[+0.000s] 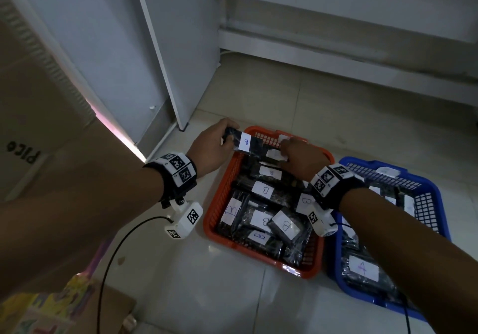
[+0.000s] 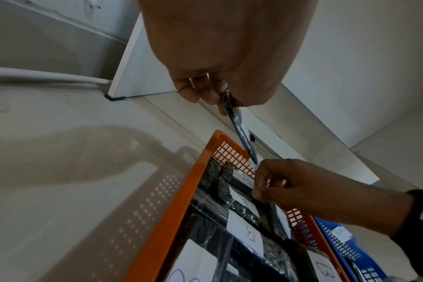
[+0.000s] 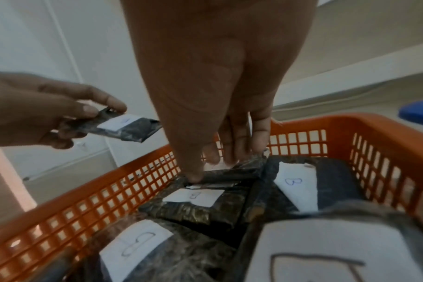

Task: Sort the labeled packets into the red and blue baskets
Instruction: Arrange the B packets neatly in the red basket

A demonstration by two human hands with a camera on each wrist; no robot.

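The red basket (image 1: pixel 219 199) stands on the floor, filled with several black packets with white B labels. Beside it on the right, the blue basket (image 1: pixel 437 199) holds packets marked A. My left hand (image 1: pixel 212 145) pinches one B packet (image 1: pixel 244 142) by its end, in the air over the red basket's far left corner. In the left wrist view this packet (image 2: pixel 239 126) hangs edge-on from the fingers. My right hand (image 1: pixel 300 157) reaches into the far end of the red basket (image 3: pixel 374 129). Its thumb and fingers pinch a packet (image 3: pixel 229 171) lying there.
A large cardboard box (image 1: pixel 38 126) rises at the left, and a white cabinet panel (image 1: pixel 165 49) stands behind the baskets. A black cable (image 1: pixel 116 256) trails over the pale tiled floor. Colourful packaging (image 1: pixel 51 308) sits at the bottom left.
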